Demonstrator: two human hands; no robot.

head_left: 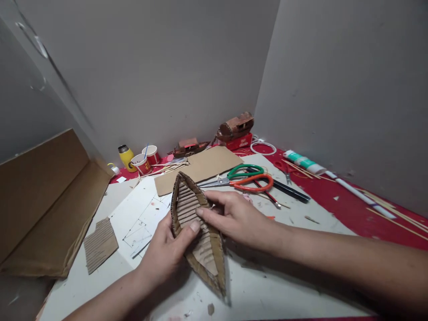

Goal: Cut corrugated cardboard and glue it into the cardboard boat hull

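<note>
A cardboard model boat [192,203], pointed at both ends and with a ribbed inner floor, is held between both hands above the table. My left hand [170,245] grips its left side, the thumb pressing on the ribbed floor. On the opposite side, my right hand [230,216] is closed over the rim with its thumb inside the hull; its other fingers are partly hidden. Scissors [227,180] with one green and one orange handle lie just beyond the boat. A drawn paper plan [138,227] is partly covered by my left hand and the boat.
A ribbed cardboard scrap [100,245] and a large folded cardboard piece [47,200] are at left. Behind stand paper cups [141,164], a yellow bottle [126,157] and finished model boats [236,127]. A glue gun-like white tube [361,195] and thin sticks [397,214] lie right.
</note>
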